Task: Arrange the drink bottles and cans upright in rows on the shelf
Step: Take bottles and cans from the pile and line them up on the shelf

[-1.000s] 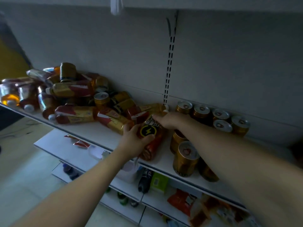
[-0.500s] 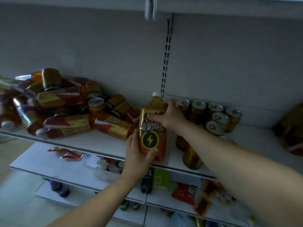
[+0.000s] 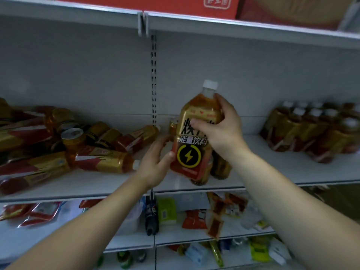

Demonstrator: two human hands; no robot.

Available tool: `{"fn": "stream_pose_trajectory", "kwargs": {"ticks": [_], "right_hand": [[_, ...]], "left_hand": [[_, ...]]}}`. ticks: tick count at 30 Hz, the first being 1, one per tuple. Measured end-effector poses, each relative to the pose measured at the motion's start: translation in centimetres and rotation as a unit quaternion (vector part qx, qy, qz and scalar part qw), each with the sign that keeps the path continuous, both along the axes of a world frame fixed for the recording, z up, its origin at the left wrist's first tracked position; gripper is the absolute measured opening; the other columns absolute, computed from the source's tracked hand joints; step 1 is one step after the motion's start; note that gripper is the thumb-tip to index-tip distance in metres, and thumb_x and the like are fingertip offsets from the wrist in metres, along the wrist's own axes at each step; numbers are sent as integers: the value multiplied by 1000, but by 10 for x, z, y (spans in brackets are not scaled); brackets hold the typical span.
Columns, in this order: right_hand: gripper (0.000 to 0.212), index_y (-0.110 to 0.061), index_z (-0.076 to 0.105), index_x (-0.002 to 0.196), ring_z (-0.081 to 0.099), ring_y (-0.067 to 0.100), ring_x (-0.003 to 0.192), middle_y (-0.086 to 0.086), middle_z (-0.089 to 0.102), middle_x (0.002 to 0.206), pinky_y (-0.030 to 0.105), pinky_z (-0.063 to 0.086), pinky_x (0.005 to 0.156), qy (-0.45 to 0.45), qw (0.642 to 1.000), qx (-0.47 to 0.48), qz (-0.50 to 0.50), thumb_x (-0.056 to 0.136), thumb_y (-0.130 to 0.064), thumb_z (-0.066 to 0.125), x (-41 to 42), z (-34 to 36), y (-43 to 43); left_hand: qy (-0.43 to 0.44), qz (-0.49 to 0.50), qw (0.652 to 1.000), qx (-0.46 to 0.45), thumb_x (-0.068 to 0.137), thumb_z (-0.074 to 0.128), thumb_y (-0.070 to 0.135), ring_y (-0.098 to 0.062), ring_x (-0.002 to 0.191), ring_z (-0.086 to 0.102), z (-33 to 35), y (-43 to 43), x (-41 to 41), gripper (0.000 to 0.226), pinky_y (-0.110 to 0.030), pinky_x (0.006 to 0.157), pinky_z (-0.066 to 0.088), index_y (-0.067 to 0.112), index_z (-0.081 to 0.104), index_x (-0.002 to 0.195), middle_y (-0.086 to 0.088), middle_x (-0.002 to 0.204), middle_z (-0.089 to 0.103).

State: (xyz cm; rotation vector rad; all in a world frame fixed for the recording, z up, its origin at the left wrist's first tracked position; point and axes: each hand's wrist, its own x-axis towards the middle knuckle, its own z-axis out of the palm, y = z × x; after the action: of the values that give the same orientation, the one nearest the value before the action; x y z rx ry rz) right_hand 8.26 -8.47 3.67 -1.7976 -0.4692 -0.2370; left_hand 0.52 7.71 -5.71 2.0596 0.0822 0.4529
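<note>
I hold an amber energy-drink bottle [image 3: 192, 141] with a white cap and a yellow lightning logo, upright and lifted above the white shelf [image 3: 272, 172]. My right hand [image 3: 222, 131] grips its upper label and shoulder. My left hand [image 3: 155, 162] cups its lower left side. Behind the bottle stand gold cans [image 3: 221, 166], mostly hidden. A jumbled pile of lying bottles and cans [image 3: 64, 145] fills the shelf's left half. Upright capped bottles [image 3: 311, 131] stand in rows at the right.
The shelf above carries red cartons [image 3: 155, 4]. Lower shelves [image 3: 194, 236] hold snack packets, a green pack and a dark bottle. A slotted upright [image 3: 153, 80] runs down the back wall between the two shelf bays.
The bottle went from lying tilted on the shelf to upright, then rose off the shelf in both hands. The view swung up and right, revealing the rows of bottles at the right.
</note>
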Motion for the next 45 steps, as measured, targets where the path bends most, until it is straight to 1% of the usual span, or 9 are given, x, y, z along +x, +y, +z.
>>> {"fn": "stream_pose_trajectory", "kwargs": {"ticks": [8,11,14,17,24,27,31,38,45], "right_hand": [[95,-19,43,143,56,13,117,3,52,133,33,46,104,-46,993,-3,-109,61,-24,91,32,21,-129],[95,-19,43,143,53,16,121,4,49,135,38,44,106,-39,988,-26,-145,61,-22,91,54,3,-183],[90,-15,43,143,45,12,123,2,44,135,28,37,107,-41,985,-56,-159,65,-17,89,75,-15,-239],[82,-16,46,138,45,13,120,-3,43,124,23,34,99,-40,985,-75,-152,68,-16,88,99,-35,-289],[83,-22,37,144,36,13,131,-10,35,131,30,31,107,-39,988,-104,-107,75,-24,83,139,-76,-364],[87,-36,29,146,31,11,133,-7,31,145,34,32,109,-38,989,-127,-62,76,-32,80,144,-84,-379],[107,-35,16,150,21,-3,119,-3,21,149,25,27,101,3,988,-146,-52,70,-31,86,143,-84,-380],[104,-36,24,149,35,17,133,1,37,146,28,32,105,-18,985,-146,-85,67,-31,87,153,-88,-405],[104,-36,23,148,39,17,135,-1,40,146,45,38,109,12,983,-131,-132,68,-27,87,193,-89,-492]], "left_hand": [[75,-84,954,279,85,36,71,-22,144,20,27,-94,66,73,-42,114,20,27,38,143,-2,155,28],[108,-104,927,343,83,38,68,-23,145,16,31,-129,91,70,-45,117,14,31,37,143,0,156,24],[140,-96,899,403,88,50,57,-22,146,10,28,-176,113,71,-42,118,11,25,28,147,-2,158,16],[170,-111,890,409,90,47,56,-21,147,4,10,-232,132,70,-43,118,6,25,25,149,-1,160,10],[333,-60,857,388,89,21,71,-25,147,-11,-62,-304,168,76,-58,113,-5,32,2,151,3,160,-10],[341,-43,845,409,88,15,73,-23,146,-15,-74,-308,169,76,-59,112,-9,34,-5,150,5,159,-16],[347,-49,839,416,90,19,68,-23,146,-15,-68,-317,177,74,-63,110,-8,33,-4,151,6,159,-15],[299,-121,841,435,93,21,62,-24,146,-13,-63,-362,208,68,-66,109,-5,34,0,151,4,160,-12],[337,-53,845,412,86,17,75,-32,145,-15,-66,-399,229,79,-68,108,-6,34,-4,150,3,160,-14]]}}
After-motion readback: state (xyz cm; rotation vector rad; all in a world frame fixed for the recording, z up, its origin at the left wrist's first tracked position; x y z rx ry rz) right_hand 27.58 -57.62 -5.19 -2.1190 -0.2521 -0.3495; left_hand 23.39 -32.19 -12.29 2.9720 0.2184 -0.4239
